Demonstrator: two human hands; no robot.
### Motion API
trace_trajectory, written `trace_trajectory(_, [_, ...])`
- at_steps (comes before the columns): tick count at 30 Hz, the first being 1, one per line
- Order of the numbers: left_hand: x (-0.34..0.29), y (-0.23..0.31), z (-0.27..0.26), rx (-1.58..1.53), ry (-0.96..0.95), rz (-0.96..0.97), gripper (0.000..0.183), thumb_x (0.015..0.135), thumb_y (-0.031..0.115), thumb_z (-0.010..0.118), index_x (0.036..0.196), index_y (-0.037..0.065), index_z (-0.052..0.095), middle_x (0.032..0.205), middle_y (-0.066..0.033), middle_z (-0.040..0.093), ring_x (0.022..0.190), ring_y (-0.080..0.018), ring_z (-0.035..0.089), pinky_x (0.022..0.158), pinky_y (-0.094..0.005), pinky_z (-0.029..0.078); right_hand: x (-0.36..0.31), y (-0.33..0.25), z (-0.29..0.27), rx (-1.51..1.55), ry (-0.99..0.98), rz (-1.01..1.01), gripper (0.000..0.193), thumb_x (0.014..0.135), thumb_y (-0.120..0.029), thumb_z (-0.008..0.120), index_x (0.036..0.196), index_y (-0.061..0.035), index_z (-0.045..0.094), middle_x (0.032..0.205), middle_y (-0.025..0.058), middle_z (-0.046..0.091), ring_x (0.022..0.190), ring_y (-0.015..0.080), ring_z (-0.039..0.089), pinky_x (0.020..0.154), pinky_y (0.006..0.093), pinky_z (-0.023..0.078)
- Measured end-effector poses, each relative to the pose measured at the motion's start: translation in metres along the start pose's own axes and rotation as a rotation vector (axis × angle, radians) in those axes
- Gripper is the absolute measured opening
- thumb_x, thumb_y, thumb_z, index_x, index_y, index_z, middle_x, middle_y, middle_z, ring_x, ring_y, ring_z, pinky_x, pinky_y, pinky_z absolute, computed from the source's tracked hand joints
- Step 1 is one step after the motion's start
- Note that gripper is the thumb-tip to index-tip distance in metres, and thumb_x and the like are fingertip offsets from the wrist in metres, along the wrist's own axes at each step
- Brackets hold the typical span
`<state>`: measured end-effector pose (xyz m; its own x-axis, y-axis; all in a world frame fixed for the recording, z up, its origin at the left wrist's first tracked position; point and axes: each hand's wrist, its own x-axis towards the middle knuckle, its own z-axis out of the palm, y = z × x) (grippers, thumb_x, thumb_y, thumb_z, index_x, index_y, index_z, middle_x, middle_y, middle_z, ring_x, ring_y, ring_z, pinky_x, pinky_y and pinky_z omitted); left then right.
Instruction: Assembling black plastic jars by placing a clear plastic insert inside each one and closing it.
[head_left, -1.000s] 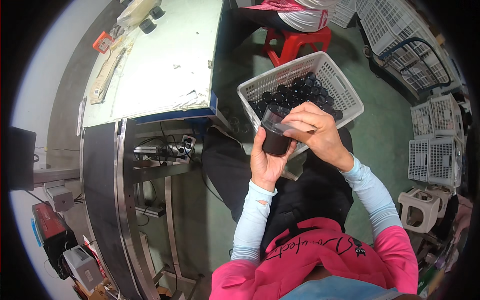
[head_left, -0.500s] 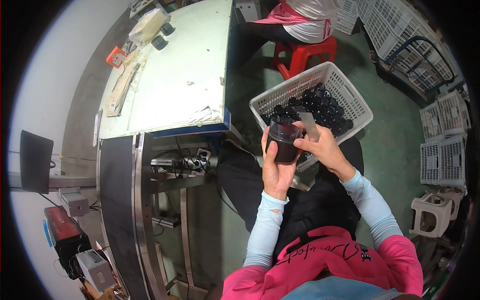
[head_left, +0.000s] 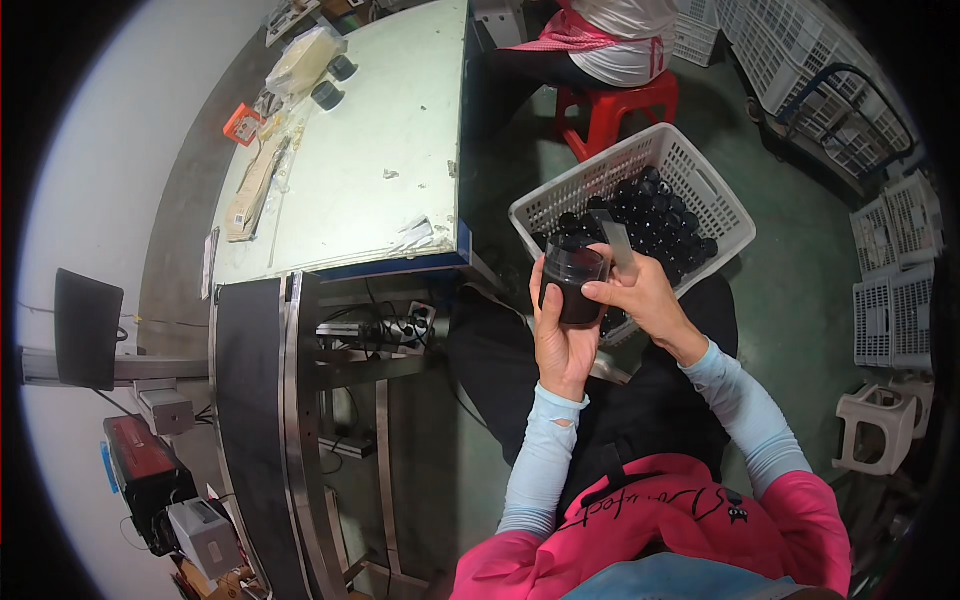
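Note:
My left hand (head_left: 562, 352) wraps round a small black jar (head_left: 576, 303) with a clear, see-through upper part, holding it upright over my lap. My right hand (head_left: 652, 308) is closed on a flat, translucent grey strip (head_left: 617, 246) that sticks up between its fingers. The right thumb rests against the jar's side. Just beyond both hands stands a white plastic basket (head_left: 738, 243) holding many small round black pieces (head_left: 655, 215). The fingers behind the jar are partly hidden.
At the left, a pale table (head_left: 385, 130) bears two black jars (head_left: 327, 95), a clear bag (head_left: 304, 62) and paper strips (head_left: 252, 200). Nearer is a black conveyor belt (head_left: 252, 400). A person sits on a red stool (head_left: 605, 115). White crates (head_left: 893, 320) and a stool (head_left: 873, 430) stand right.
The whole view has shifted slightly, so the table and basket appear a little further right and lower. Both hands keep nearly the same hold on the jar and strip.

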<state>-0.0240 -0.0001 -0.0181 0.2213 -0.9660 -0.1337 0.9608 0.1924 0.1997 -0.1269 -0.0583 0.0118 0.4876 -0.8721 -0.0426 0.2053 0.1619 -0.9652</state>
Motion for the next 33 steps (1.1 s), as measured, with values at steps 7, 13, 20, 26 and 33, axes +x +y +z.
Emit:
trace_trajectory(7, [0.001,-0.001,0.003,-0.004,-0.039,-0.005,0.056,0.081,0.02,0.064,0.128,0.013,0.034,0.122,-0.0092,0.044,0.111,-0.0245,0.046,0.094,-0.0405,0.04,0.002,-0.002,-0.005,-0.051,0.01,0.04,0.046,0.072,-0.012,0.072,0.109,0.0084,0.053,0.09,0.0082,0.061,0.079,0.0095,0.056,0.072,0.0227,0.046])
trace_trajectory(13, [0.004,0.013,0.001,0.415,-0.094,-0.015,0.046,0.078,0.014,0.067,0.116,0.0,0.045,0.113,-0.0074,0.052,0.105,-0.0158,0.049,0.094,-0.03,0.035,0.006,-0.017,-0.007,-0.016,0.019,0.05,0.045,0.072,-0.01,0.071,0.11,0.0076,0.053,0.092,0.0073,0.061,0.081,0.0089,0.056,0.074,0.023,0.046])
trace_trajectory(20, [0.022,0.034,0.012,0.956,-0.108,-0.124,0.051,0.063,0.002,0.076,0.107,-0.001,0.051,0.099,-0.0053,0.057,0.089,-0.0112,0.053,0.079,-0.025,0.043,0.015,-0.024,-0.021,-0.029,-0.12,0.075,0.05,0.072,-0.007,0.07,0.115,0.0075,0.048,0.094,0.0073,0.061,0.084,0.0084,0.056,0.074,0.0222,0.047])
trace_trajectory(26, [0.04,0.043,0.016,1.171,-0.112,-0.119,0.053,0.059,0.004,0.08,0.104,-0.002,0.053,0.093,-0.004,0.056,0.083,-0.011,0.054,0.075,-0.0243,0.044,0.031,-0.025,-0.028,-0.036,-0.187,0.08,0.052,0.073,-0.006,0.069,0.118,0.0066,0.047,0.098,0.0066,0.059,0.087,0.0084,0.056,0.076,0.0224,0.046])
trace_trajectory(33, [0.066,0.048,0.002,1.148,-0.097,-0.074,0.051,0.058,0.004,0.08,0.102,0.0,0.054,0.095,-0.0044,0.056,0.084,-0.0113,0.053,0.075,-0.0248,0.044,0.055,0.009,-0.033,0.098,-0.121,0.004,0.056,0.071,-0.005,0.07,0.119,0.0078,0.044,0.101,0.0055,0.058,0.085,0.0072,0.054,0.08,0.0226,0.043])
